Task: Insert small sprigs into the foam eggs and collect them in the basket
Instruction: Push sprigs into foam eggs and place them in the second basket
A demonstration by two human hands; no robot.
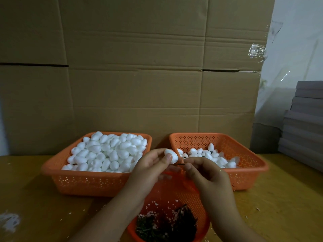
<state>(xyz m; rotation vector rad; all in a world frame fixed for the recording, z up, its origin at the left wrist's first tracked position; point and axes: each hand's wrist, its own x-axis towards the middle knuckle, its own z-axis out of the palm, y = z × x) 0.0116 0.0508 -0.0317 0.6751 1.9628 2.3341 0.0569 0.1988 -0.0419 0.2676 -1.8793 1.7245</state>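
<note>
Both hands meet just above the middle of the worktop [35,198]. The left hand [152,165] has its thumb and fingers curled round a white foam egg [172,155], held up between the two far baskets. The right hand [204,172] pinches a short dark sprig [180,164] between thumb and forefinger, its tip touching the lower end of the egg; whether it has gone into the foam cannot be told.

At 10 o'clock from the hands stands an orange basket [83,182] heaped with plain foam eggs [106,152]. At 2 o'clock a second orange basket [248,173] holds a smaller lot of eggs [209,156], gathered toward its left and middle part; some show a dark spot or stub. At 6 o'clock, under the wrists, a third orange basket [190,199] holds a dark pile of sprigs [167,226] flecked with white crumbs.

White foam crumbs [8,219] lie scattered on the worktop at 8 o'clock. Behind the baskets rises a wall of brown cardboard [139,75]. At 3 o'clock, along the right edge, sits a stack of grey slabs [304,123].
</note>
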